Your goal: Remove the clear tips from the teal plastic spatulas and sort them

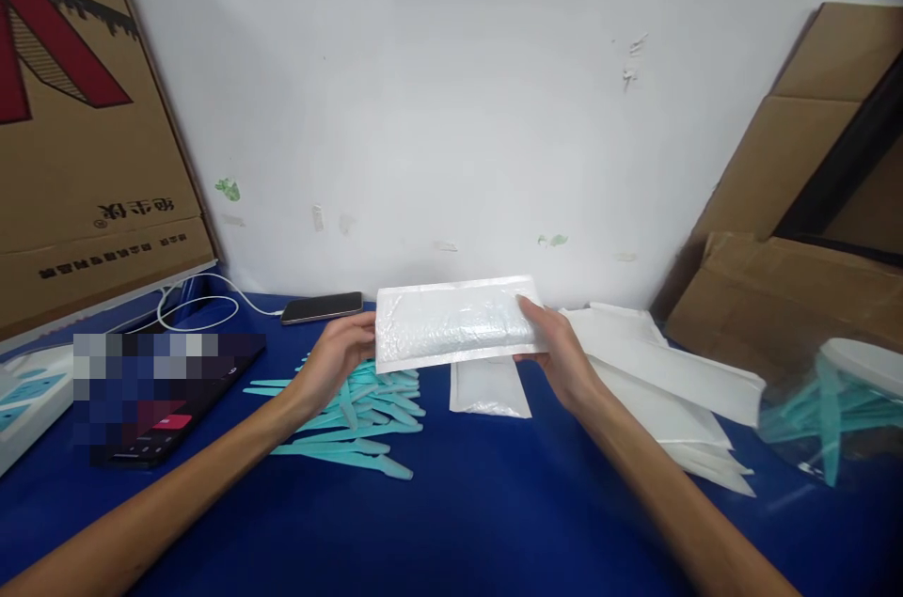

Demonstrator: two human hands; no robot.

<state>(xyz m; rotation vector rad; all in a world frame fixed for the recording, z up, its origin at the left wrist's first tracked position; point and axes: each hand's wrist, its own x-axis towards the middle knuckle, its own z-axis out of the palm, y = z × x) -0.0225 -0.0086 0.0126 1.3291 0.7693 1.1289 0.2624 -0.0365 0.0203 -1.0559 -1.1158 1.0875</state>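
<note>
A white padded bubble mailer (455, 324) is held up level above the blue table, its long side running left to right. My right hand (561, 348) grips its right end, thumb on the front face and fingers behind. At the left end, my left hand (342, 353) is closed on the edge, with its fingertips partly hidden behind the mailer. Below it, another white padded mailer (489, 390) lies on the table. A pile of thin teal plastic sticks with wider ends (367, 414) is spread beneath and beside my left hand.
More white mailers (656, 381) are stacked at the right, near a clear container of teal sticks (832, 409). On the left are a phone on a cable (321, 307), a second lit phone (176, 400), and a power strip (35, 400). Cardboard boxes (91, 155) flank the wall.
</note>
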